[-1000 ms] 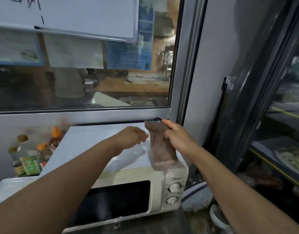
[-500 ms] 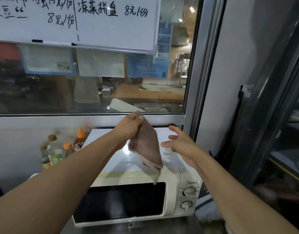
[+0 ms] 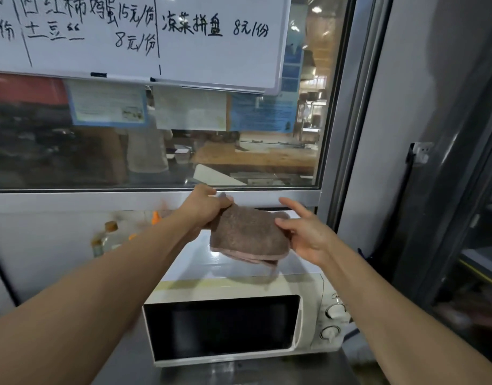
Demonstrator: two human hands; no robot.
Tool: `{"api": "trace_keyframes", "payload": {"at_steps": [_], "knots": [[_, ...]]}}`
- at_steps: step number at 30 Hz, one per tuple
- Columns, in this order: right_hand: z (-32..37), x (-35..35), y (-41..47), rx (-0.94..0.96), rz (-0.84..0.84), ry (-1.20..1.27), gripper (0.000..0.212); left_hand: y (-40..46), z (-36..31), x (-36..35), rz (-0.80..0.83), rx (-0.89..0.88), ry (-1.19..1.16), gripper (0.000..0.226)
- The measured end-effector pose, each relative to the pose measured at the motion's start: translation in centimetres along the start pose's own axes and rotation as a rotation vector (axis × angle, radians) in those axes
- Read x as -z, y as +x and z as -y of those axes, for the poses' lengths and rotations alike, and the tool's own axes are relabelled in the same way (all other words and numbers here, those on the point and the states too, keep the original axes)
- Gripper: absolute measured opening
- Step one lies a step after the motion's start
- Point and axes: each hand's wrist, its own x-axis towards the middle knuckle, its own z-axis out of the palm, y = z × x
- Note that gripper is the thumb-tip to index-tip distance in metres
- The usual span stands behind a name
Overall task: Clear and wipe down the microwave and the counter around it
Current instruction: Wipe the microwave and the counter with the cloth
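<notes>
Nearest us, the steel bench (image 3: 267, 373) shows just a strip of bare metal under the microwave (image 3: 239, 323). The microwave sits square on it, white, door closed, dark window facing us, two round dials (image 3: 333, 311) stacked on its right-hand panel.

Up over the microwave's flat top, both forearms reach in. The left hand (image 3: 204, 205) has a firm grip, fingers curled tight round the far left corner of a brown cloth (image 3: 247, 234), bunching it. The cloth hangs folded in the air, clear of the lid, its lower edge showing pinkish layers and casting a shadow on the white top. The right hand (image 3: 306, 232) meets the cloth's right end, thumb laid on top and the fingers mostly straight, index finger lifted free; whether the lower fingers close beneath the cloth I cannot tell.

Left of the microwave, further back, stand sauce bottles (image 3: 108, 237) with orange and brown caps against the pale wall panel. Beyond, a glass window (image 3: 239, 162) in a metal frame, and hung above it a whiteboard (image 3: 211, 51) with handwritten menu prices.
</notes>
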Motion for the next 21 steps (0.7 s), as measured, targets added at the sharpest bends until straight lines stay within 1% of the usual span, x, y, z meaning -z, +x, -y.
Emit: {"api": "trace_keyframes", "payload": {"at_steps": [1,2,3,4,5,6,7,8,9,10,11,13,16,17,19,20,21], "knots": [[0.1,-0.3,-0.1,0.026,0.007,-0.036,0.05,-0.1,0.3,0.6,0.054,0.043,-0.078,0.044],[0.1,-0.4,-0.2,0.051,0.017,-0.119,0.049,-0.1,0.6,1.1,0.123,0.052,-0.122,0.061],[0.1,-0.5,-0.3,0.079,0.01,-0.262,0.049,-0.1,0.8,1.5,0.186,0.028,-0.085,0.067],[0.0,-0.7,-0.4,0.108,-0.017,-0.449,0.048,0.0,1.1,1.8,0.231,-0.012,0.015,0.067],[-0.1,-0.8,-0.5,0.133,-0.059,-0.637,0.042,0.1,1.3,1.9,0.241,-0.054,0.154,0.062],[-0.2,-0.9,-0.6,0.157,-0.103,-0.784,0.032,0.2,1.5,1.8,0.218,-0.101,0.324,0.054],[-0.3,-1.0,-0.7,0.183,-0.139,-0.875,0.022,0.2,1.6,1.5,0.186,-0.15,0.483,0.042],[-0.5,-0.8,-0.7,0.212,-0.169,-0.927,0.019,0.3,1.9,1.1,0.145,-0.195,0.605,0.03],[-0.6,-0.6,-0.6,0.241,-0.192,-0.954,0.021,0.6,2.2,0.6,0.109,-0.232,0.673,0.017],[-0.6,-0.1,-0.5,0.252,-0.21,-0.95,0.022,0.9,2.5,0.1,0.086,-0.252,0.681,0.007],[-0.5,0.4,-0.3,0.246,-0.219,-0.91,0.021,1.3,2.8,-0.4,0.082,-0.261,0.647,0.007],[-0.3,1.6,0.1,0.196,-0.223,-0.817,0.019,2.3,3.3,-1.5,0.114,-0.266,0.588,0.017],[-0.2,3.8,1.3,0.137,-0.222,-0.733,0.019,4.0,3.5,-3.6,0.138,-0.275,0.614,0.022],[-0.2,4.6,1.7,0.122,-0.213,-0.703,0.02,4.7,3.4,-4.5,0.128,-0.285,0.617,0.02],[0.2,6.1,3.0,0.123,-0.212,-0.683,0.03,6.3,3.1,-6.6,0.106,-0.314,0.615,0.01],[0.6,6.9,3.8,0.149,-0.232,-0.693,0.034,7.3,2.9,-7.7,0.096,-0.325,0.603,0.007],[1.1,7.7,4.8,0.204,-0.264,-0.72,0.036,8.4,2.5,-8.8,0.092,-0.333,0.579,0.008]]}}
